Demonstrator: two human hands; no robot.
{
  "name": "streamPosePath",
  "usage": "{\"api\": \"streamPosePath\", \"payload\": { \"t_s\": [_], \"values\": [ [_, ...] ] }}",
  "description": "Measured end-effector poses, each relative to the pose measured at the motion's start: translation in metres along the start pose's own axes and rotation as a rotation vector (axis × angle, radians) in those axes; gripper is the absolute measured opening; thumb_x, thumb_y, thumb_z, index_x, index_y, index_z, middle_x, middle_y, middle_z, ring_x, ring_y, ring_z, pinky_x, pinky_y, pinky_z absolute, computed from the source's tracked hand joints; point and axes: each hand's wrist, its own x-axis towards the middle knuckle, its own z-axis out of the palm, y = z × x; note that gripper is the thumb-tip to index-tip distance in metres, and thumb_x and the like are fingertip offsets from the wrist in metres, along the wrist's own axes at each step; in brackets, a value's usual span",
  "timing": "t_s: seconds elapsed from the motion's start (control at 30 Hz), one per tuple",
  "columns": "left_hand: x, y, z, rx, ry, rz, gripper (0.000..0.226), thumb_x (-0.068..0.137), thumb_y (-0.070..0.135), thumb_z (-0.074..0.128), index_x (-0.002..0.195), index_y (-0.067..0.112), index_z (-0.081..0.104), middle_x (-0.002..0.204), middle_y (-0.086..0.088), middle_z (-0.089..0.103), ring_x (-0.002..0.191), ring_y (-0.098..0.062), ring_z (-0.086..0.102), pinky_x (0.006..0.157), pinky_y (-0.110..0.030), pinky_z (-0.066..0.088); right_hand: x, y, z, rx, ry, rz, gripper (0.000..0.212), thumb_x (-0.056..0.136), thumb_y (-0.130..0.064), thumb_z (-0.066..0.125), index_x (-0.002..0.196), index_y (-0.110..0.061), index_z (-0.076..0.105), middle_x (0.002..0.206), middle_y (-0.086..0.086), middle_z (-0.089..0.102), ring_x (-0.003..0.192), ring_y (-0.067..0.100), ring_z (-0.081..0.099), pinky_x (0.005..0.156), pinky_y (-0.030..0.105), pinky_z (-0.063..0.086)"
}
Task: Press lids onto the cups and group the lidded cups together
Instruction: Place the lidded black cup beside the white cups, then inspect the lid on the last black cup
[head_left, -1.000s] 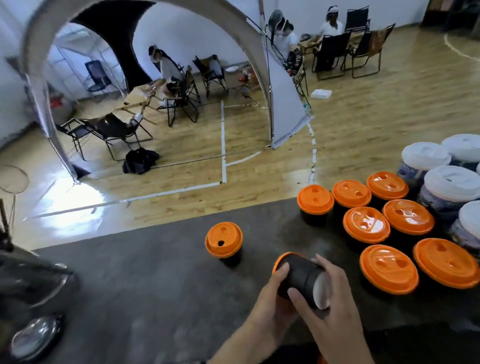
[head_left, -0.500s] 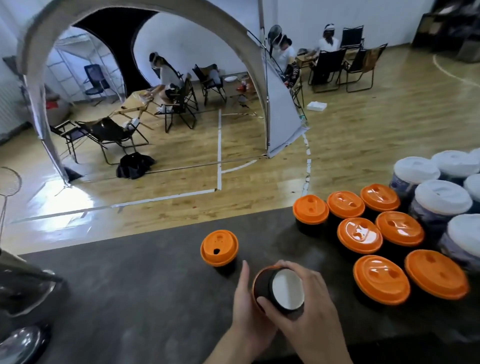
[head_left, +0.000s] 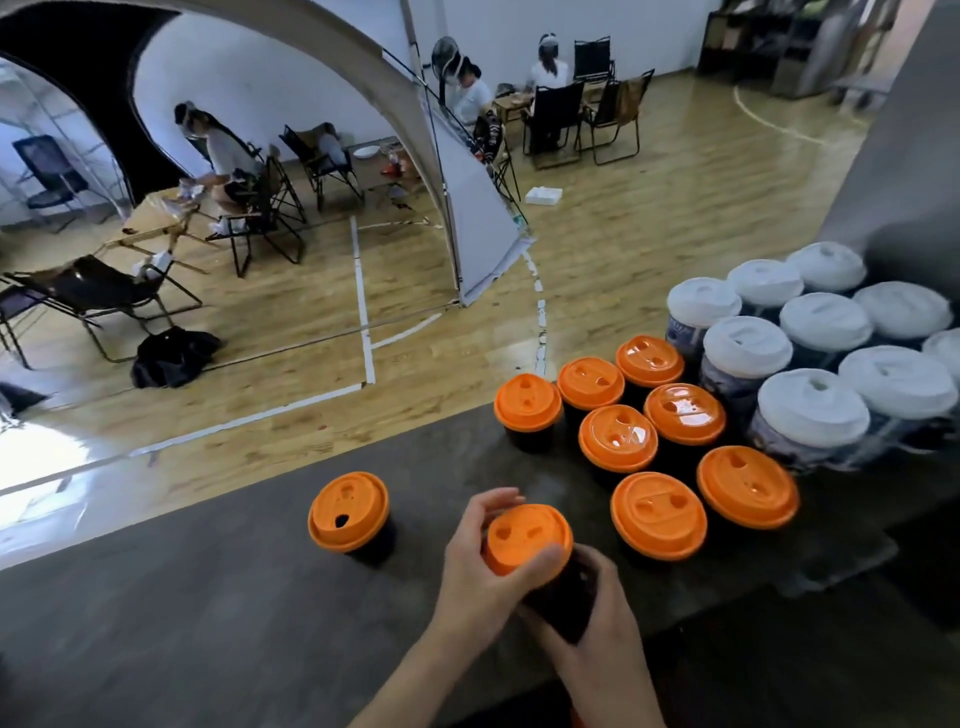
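Note:
A black cup with an orange lid (head_left: 524, 535) is held just above the dark table (head_left: 208, 597), tilted with the lid facing up and away. My left hand (head_left: 478, 566) curls round the lid's rim, thumb across its near edge. My right hand (head_left: 597, 629) grips the cup's black body from below. A lone orange-lidded cup (head_left: 348, 512) stands to the left. Several orange-lidded cups (head_left: 618, 439) stand grouped to the right.
Behind the orange group, several larger white-lidded cups (head_left: 810, 408) crowd the table's right end. The table's far edge runs diagonally; beyond it lie a wooden floor, a tent arch, folding chairs and seated people.
The cup was turned from bottom-up, its white base facing me, to lid-up. My left hand shifted onto the lid. The camera view swung right, showing more white-lidded cups.

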Motion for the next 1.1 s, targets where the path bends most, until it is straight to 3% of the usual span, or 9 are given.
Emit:
{"api": "streamPosePath", "payload": {
  "t_s": [0.13,0.23,0.33,0.47,0.57,0.67,0.87,1.03,1.1],
  "values": [
    [0.009,0.000,0.018,0.133,-0.078,0.114,0.075,0.068,0.052,0.091,0.130,0.035,0.053,0.124,0.025,0.060,0.120,-0.004,0.059,0.097,-0.017,0.048,0.002,0.008,-0.002,-0.064,0.074,0.077,0.082,0.064,-0.022,0.095,0.124,-0.044,0.044,0.122,-0.028,0.050,0.115,0.003,0.053,0.094,0.024,0.041],
    [0.018,0.002,0.026,0.246,-0.113,0.197,0.073,0.075,0.053,0.087,0.134,0.035,0.048,0.128,0.023,0.053,0.125,-0.006,0.055,0.100,-0.018,0.046,0.003,0.010,-0.002,-0.080,0.083,0.129,0.082,0.069,-0.020,0.092,0.135,-0.032,0.045,0.127,-0.016,0.052,0.122,0.007,0.051,0.099,0.026,0.039],
    [0.029,0.001,0.030,0.304,-0.040,0.219,0.068,0.081,0.056,0.081,0.134,0.035,0.045,0.132,0.021,0.048,0.127,-0.002,0.049,0.103,-0.017,0.042,0.000,0.014,0.001,-0.103,0.084,0.148,0.079,0.074,-0.016,0.088,0.140,-0.023,0.046,0.136,-0.006,0.052,0.124,0.008,0.051,0.102,0.025,0.040],
    [0.049,0.001,0.033,0.335,0.068,0.216,0.072,0.083,0.051,0.081,0.137,0.032,0.038,0.133,0.017,0.038,0.126,0.013,0.037,0.101,-0.002,0.032,-0.001,0.010,0.002,-0.136,0.073,0.157,0.071,0.081,-0.016,0.082,0.136,-0.034,0.042,0.137,-0.010,0.051,0.125,0.002,0.047,0.103,0.019,0.036],
    [0.056,-0.001,0.037,0.371,0.132,0.196,0.077,0.082,0.059,0.077,0.141,0.028,0.038,0.134,0.016,0.036,0.125,0.011,0.036,0.100,-0.001,0.030,-0.001,0.006,0.002,-0.146,0.075,0.167,0.066,0.083,-0.016,0.080,0.132,-0.038,0.041,0.135,-0.014,0.050,0.125,0.001,0.046,0.102,0.018,0.035],
    [0.060,-0.003,0.041,0.387,0.186,0.187,0.080,0.080,0.067,0.072,0.141,0.027,0.039,0.133,0.018,0.036,0.126,0.002,0.038,0.100,-0.006,0.032,-0.002,0.004,0.003,-0.158,0.080,0.169,0.064,0.084,-0.013,0.078,0.131,-0.038,0.042,0.133,-0.015,0.049,0.123,-0.001,0.045,0.103,0.021,0.036],
    [0.054,-0.001,0.035,0.382,0.202,0.209,0.092,0.077,0.081,0.063,0.146,0.026,0.036,0.144,0.010,0.042,0.134,-0.006,0.041,0.113,-0.033,0.040,-0.003,0.007,0.005,-0.163,0.100,0.119,0.061,0.084,-0.007,0.077,0.131,-0.032,0.047,0.130,-0.013,0.052,0.126,0.000,0.045,0.106,0.026,0.038],
    [0.026,0.017,-0.018,0.563,0.414,0.581,0.055,0.091,0.041,0.075,0.135,0.016,0.053,0.140,-0.001,0.054,0.133,-0.018,0.051,0.112,-0.036,0.041,-0.001,0.009,0.006,-0.156,0.106,-0.034,0.051,0.081,0.004,0.075,0.122,-0.021,0.058,0.122,-0.005,0.060,0.116,-0.003,0.051,0.101,0.025,0.042],
    [0.027,0.019,-0.059,0.767,0.542,0.610,0.054,0.089,0.041,0.076,0.131,0.014,0.055,0.139,-0.007,0.056,0.131,-0.026,0.052,0.110,-0.042,0.040,0.000,0.005,0.012,-0.139,0.051,-0.062,0.045,0.085,0.003,0.072,0.119,-0.022,0.059,0.120,-0.006,0.061,0.119,-0.003,0.051,0.102,0.026,0.041]
  ]
}}
